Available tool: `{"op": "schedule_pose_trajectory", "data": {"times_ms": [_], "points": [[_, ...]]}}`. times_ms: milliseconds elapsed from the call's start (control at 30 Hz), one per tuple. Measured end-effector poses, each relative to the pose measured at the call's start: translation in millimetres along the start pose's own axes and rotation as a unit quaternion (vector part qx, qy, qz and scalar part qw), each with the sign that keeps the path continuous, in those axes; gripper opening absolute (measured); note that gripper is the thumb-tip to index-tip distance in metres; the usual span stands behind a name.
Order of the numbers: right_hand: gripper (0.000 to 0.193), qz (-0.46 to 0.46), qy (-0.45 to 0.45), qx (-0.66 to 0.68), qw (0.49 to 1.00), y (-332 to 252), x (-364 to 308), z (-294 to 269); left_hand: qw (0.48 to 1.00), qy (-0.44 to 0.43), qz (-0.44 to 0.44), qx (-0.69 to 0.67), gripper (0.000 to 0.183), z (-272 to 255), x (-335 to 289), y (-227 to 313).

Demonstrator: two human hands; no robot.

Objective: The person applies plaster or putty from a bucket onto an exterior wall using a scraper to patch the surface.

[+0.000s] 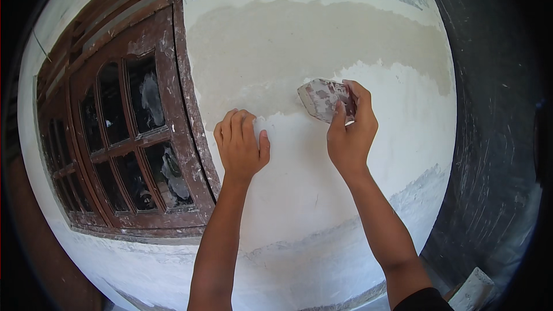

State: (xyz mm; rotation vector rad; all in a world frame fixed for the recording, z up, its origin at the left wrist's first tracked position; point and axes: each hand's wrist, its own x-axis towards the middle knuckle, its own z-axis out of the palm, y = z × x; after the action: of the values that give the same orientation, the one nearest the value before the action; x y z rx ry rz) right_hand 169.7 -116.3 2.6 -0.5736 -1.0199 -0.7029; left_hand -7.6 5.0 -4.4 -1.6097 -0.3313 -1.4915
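Ahead of me rises a plastered wall (288,196), with a damp-looking beige-grey band (276,40) across its upper part and whiter coating below. My right hand (355,129) grips a flat, angular block-like piece (325,97), reddish brown and smeared with white. Its left edge is at or close to the wall, near the lower border of the beige band. Thumb and fingers hold its right side. To the left, my left hand (240,144) holds nothing; its fingers are slightly bent toward the wall, the thumb apart. Whether its fingertips touch the surface is hard to tell.
A dark brown wooden window (129,144) with small glass panes, spotted with white, is set in the wall at left. Along the right side stands a dark, scratched panel (484,109). A pale, stained board-like piece (475,291) lies at the lower right.
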Motion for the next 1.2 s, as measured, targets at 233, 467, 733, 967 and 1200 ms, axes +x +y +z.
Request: {"op": "schedule_pose_trajectory", "data": {"times_ms": [233, 467, 733, 967, 1200], "points": [[0.032, 0.201, -0.084, 0.024, 0.976, 41, 28, 34, 1.000, 0.002, -0.003, 0.001, 0.037, 1, 1, 2], [0.019, 0.225, -0.084, -0.088, 0.967, 61, 17, 21, 1.000, 0.003, -0.005, -0.005, 0.037, 1, 1, 0], [0.015, 0.197, -0.042, 0.022, 0.979, 45, 15, 29, 1.000, 0.001, 0.003, -0.002, 0.036, 1, 1, 0], [0.016, 0.124, 0.027, -0.016, 0.992, 55, 51, 22, 1.000, 0.004, -0.001, -0.003, 0.036, 1, 2, 1], [0.016, 0.047, 0.025, -0.094, 0.994, 69, 50, 31, 1.000, 0.002, 0.003, -0.007, 0.036, 0, 4, 4]]}}
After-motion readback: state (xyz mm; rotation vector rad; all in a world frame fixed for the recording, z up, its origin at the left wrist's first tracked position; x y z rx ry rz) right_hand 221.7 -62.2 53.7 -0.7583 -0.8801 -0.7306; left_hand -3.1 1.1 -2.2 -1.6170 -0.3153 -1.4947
